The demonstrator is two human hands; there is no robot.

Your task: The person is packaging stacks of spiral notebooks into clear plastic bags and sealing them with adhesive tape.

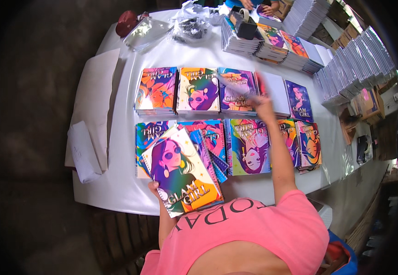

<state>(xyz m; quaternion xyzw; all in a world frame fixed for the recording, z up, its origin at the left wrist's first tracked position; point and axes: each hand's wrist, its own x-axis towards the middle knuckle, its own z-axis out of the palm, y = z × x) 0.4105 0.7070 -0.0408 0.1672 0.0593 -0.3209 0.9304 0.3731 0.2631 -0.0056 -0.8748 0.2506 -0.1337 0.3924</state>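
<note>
My left hand [154,187] grips a fanned bunch of spiral notebooks at its left edge. The top notebook [180,169] has a white, green and orange cover with a figure in sunglasses. Over the back row, my right hand [264,109] is smeared by motion, with a blurred, thin, edge-on notebook [238,87] at its fingers. Under it lies a purple-covered notebook stack [235,103]. To its left are a white-and-green stack [198,89] and an orange stack [155,89]. Right of it are a pale stack [279,94] and a dark blue notebook [299,101].
A front row includes a green-edged notebook [249,146] and an orange stack [310,145]. More piles [272,39] stand at the back, one bearing a tape dispenser [246,27]. Tall notebook stacks [355,66] line the right. Plastic wrap [189,27] lies far left; another person's hands [267,9] are behind.
</note>
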